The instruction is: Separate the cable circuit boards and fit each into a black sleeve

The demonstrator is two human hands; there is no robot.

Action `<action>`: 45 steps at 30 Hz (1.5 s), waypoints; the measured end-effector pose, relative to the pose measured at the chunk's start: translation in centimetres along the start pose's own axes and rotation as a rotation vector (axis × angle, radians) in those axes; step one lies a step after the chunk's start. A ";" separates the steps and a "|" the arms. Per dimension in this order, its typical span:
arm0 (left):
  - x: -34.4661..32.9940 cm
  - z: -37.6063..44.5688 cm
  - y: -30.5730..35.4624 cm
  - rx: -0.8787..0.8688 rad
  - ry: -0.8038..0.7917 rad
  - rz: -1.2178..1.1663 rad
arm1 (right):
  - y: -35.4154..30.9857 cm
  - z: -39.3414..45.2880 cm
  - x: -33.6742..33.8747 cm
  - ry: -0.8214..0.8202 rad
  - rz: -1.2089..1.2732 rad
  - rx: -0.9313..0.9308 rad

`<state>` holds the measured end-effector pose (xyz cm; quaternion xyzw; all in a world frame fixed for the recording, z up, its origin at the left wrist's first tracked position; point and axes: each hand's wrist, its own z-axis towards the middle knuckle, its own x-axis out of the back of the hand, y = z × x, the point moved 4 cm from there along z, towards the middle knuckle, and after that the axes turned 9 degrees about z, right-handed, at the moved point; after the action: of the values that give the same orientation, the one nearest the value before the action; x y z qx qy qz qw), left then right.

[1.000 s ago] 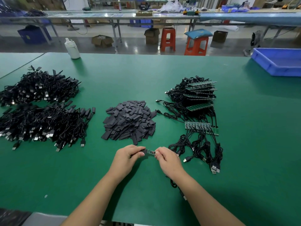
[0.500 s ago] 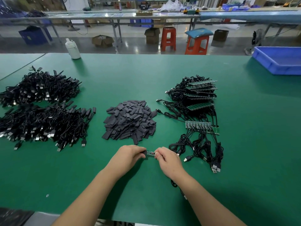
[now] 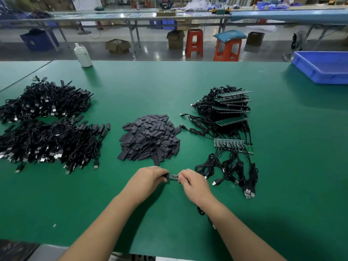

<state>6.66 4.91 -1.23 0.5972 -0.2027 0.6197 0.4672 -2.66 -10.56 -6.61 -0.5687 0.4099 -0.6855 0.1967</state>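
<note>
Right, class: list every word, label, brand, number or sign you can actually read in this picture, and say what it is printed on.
None can be read.
Small circuit board held between the left hand and right hand: any markings too small to read.
White bottle: no legible label.
Cardboard boxes on the floor: any print blurred.
Blue tray: no text shows.

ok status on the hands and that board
Left hand pinching a black sleeve. Right hand pinching the small circuit board, partly sleeved. Nothing in the way.
</note>
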 end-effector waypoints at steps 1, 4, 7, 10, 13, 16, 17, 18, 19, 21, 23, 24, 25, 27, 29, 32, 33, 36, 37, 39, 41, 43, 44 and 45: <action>0.0 0.1 0.0 0.000 0.001 0.012 | 0.0 0.0 0.0 0.001 0.000 0.000; -0.1 0.1 -0.1 0.031 0.008 -0.012 | 0.0 0.0 0.0 0.000 -0.008 0.006; -0.1 0.0 -0.3 0.073 0.017 -0.058 | 0.0 -0.1 0.0 -0.001 -0.014 0.015; -0.5 0.0 0.0 0.049 -0.032 -0.069 | -0.2 -0.1 -0.1 -0.004 -0.037 0.037; -1.2 0.2 1.0 -0.004 -0.073 -0.061 | -0.3 -0.2 -0.2 -0.014 -0.049 0.048; -1.3 0.4 1.7 -0.011 -0.029 -0.110 | -0.3 -0.2 0.1 -0.004 0.006 0.025; -1.3 0.3 1.7 -0.005 -0.014 -0.133 | -0.4 -0.2 0.2 -0.005 0.017 0.021; -1.3 0.3 1.7 0.004 -0.003 -0.149 | -0.4 -0.2 0.3 -0.009 0.023 0.019; -1.2 0.1 1.7 0.014 0.007 -0.161 | -0.5 -0.2 0.3 -0.014 0.030 0.015; -1.3 -0.2 1.6 0.034 0.029 -0.181 | -0.7 -0.2 0.4 -0.027 0.046 0.006; -1.4 -0.3 1.7 0.043 0.038 -0.174 | -0.8 -0.2 0.5 -0.039 0.060 -0.005; -1.5 -0.4 1.7 0.047 0.036 -0.160 | -0.9 -0.2 0.6 -0.046 0.070 -0.012; -1.6 -0.3 1.8 0.049 0.030 -0.141 | -1.0 -0.2 0.7 -0.057 0.083 -0.025; -1.8 -0.2 1.9 0.046 0.014 -0.098 | -1.2 -0.3 0.8 -0.085 0.098 -0.058; -1.9 -0.1 2.2 0.037 0.002 -0.066 | -1.5 -0.4 0.8 -0.102 0.108 -0.082; -2.2 0.1 2.6 0.022 -0.011 -0.026 | -1.8 -0.5 0.9 -0.143 0.163 -0.125; -2.2 0.2 2.7 0.011 -0.022 0.015 | -1.8 -0.6 0.9 -0.156 0.167 -0.139; -2.4 0.5 3.2 -0.023 -0.048 0.124 | -2.2 -0.5 1.3 -0.168 0.172 -0.172; -2.3 0.6 3.3 -0.021 -0.057 0.150 | -2.3 -0.4 1.3 -0.171 0.195 -0.190; -2.3 0.9 3.5 -0.006 -0.081 0.201 | -2.6 -0.2 1.6 -0.173 0.242 -0.225; -2.2 1.0 3.6 0.003 -0.106 0.243 | -2.9 0.2 1.8 -0.177 0.194 -0.225; -2.0 1.2 3.7 0.007 -0.138 0.288 | -3.5 0.4 1.8 -0.202 0.116 -0.185; -1.9 1.2 3.8 0.005 -0.157 0.314 | -3.8 0.4 1.9 -0.221 0.079 -0.170; -1.8 1.3 3.9 0.000 -0.176 0.339 | -4.0 0.4 1.8 -0.239 0.048 -0.160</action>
<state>3.94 1.39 -1.44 0.6065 -0.3407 0.6348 0.3365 -1.99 -9.69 -2.33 -0.6501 0.4506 -0.5731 0.2144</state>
